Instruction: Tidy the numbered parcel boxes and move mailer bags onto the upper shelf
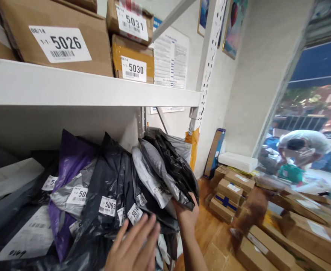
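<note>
Plastic mailing bags stand in a leaning row on the lower shelf. My right hand [187,210] grips the lower edge of a black mailing bag [175,160] at the row's right end; its fingertips are mostly hidden. Grey mailing bags [151,177] lean just left of it. My left hand [135,244], fingers stretched out and slightly blurred, is in front of the bag labelled 5014 [134,213]; I cannot tell whether it touches it. Further left are a black bag labelled 5009 [106,188], a silver bag [66,199] and a purple bag [72,158].
Cardboard boxes labelled 5026 [61,43], 5030 [133,68] and 5031 [131,22] sit on the shelf above. A perforated white post [207,64] borders the rack. Several cartons [230,192] lie on the wooden floor to the right. Beyond the doorway, a person [303,146] bends over.
</note>
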### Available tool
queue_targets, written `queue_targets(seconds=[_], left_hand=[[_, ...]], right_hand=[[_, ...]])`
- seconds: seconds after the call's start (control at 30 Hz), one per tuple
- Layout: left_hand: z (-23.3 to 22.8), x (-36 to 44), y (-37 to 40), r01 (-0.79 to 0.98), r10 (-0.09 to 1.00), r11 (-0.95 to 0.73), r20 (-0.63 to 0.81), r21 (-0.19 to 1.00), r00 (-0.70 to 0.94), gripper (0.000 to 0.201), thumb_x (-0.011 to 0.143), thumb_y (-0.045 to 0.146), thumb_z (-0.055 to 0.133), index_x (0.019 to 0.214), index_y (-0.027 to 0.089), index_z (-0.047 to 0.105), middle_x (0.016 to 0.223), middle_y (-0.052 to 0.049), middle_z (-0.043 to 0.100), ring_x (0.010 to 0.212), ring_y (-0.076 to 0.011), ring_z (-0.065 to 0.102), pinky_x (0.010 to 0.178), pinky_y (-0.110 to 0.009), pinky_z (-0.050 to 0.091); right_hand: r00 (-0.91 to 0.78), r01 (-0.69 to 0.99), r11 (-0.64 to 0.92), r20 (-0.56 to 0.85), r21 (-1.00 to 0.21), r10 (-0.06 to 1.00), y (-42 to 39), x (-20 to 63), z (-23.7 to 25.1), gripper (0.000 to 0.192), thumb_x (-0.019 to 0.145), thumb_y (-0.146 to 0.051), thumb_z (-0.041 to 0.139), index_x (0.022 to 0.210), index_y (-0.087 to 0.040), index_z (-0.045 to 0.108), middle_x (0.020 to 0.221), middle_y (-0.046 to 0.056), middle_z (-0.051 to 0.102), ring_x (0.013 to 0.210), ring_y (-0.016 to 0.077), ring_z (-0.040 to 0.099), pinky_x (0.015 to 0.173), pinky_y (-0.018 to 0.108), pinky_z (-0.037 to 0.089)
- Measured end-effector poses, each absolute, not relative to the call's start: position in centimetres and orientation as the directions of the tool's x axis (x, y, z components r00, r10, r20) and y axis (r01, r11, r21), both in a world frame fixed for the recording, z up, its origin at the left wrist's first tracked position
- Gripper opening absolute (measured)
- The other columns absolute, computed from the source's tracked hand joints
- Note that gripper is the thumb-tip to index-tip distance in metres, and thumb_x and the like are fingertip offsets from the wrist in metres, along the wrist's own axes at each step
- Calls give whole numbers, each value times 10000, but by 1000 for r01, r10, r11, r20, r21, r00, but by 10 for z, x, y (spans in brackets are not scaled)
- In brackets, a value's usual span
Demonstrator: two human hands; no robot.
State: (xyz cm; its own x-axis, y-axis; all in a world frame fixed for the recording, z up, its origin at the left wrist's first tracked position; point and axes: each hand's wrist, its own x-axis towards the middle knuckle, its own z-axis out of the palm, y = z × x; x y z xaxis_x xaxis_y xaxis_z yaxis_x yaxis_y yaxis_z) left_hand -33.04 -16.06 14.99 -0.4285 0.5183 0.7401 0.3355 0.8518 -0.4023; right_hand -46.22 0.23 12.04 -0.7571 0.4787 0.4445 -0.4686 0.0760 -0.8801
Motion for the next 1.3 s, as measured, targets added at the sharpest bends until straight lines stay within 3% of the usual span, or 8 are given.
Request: queue_targets(seconds=[0.17, 0.6, 0.73, 0.8, 0.87, 1.0, 1.17, 1.3], left_hand=[[155, -351, -176, 168, 400, 906, 652, -389, -645, 347, 867, 354, 464, 1070, 159, 668, 1094, -103, 692, 867, -220, 674, 716, -346, 557], [154, -354, -165, 192, 355, 932, 672, -307, -650, 364, 841, 441, 505, 1008, 161, 667, 949, -111, 706, 839, -268, 673, 719, -411, 566], [154, -369, -141, 279, 222, 960, 606, 1, -764, 797, 856, 508, 458, 1416, 5, 199, 1238, -279, 567, 1038, -307, 636, 771, -367, 573], [150, -378, -127, 261, 59, 917, 545, 302, -836, 907, 866, 483, 457, 1437, 25, -79, 1383, -321, 394, 1189, -303, 536, 856, -367, 546], [146, -386, -113, 275, -72, 799, 539, 535, -839, 943, 850, 465, 495, 1435, 106, -151, 1482, -288, 228, 1330, -312, 363, 984, -446, 461], [143, -401, -92, 335, -216, 660, 597, 673, -773, 849, 761, 322, 618, 1434, 214, 112, 1462, -208, 195, 1371, -355, 255, 1053, -560, 343], [152, -428, -94, 305, -343, 619, 598, 724, -724, 608, 656, 22, 436, 1246, 155, 370, 1225, -165, 455, 1203, -291, 466, 1018, -495, 396], [166, -453, -102, 310, -388, 522, 545, 795, -743, 345, 656, 73, 405, 951, 185, 545, 945, -85, 618, 941, -252, 597, 883, -421, 481]], right_hand=[[-763, -471, 50, 435, -881, 477, 0, -461, 118, 199, 523, -265, 658, 631, -198, 505, 539, -56, 455, 519, 132, 420, 487, 237, 357], [-792, -490, 71, 477, -869, 381, 4, -464, 111, 223, 541, -232, 660, 658, -199, 474, 560, -72, 410, 523, 114, 393, 480, 215, 329], [-697, -654, 147, 667, -742, 265, 23, -462, 99, 228, 610, -311, 700, 712, -199, 530, 633, -33, 499, 575, 148, 490, 518, 244, 411], [-560, -759, 208, 781, -617, 276, 33, -461, 90, 317, 654, -423, 713, 851, -210, 586, 775, 23, 593, 714, 205, 580, 617, 300, 489], [-454, -816, 300, 869, -495, 198, 37, -458, 83, 367, 707, -438, 695, 998, -234, 602, 921, 67, 635, 853, 243, 611, 722, 348, 522], [-367, -872, 350, 930, -342, -6, 32, -455, 77, 273, 864, -271, 507, 1125, -280, 586, 997, 72, 656, 915, 224, 632, 766, 350, 547], [-430, -766, 524, 903, -373, 15, 33, -472, 65, 477, 796, -378, 628, 1243, -256, 516, 1170, 125, 624, 1060, 301, 616, 837, 427, 556], [-442, -744, 550, 897, -379, 20, 40, -499, 35, 741, 724, -585, 639, 1333, -221, 428, 1187, 159, 627, 1041, 349, 631, 813, 460, 567]])
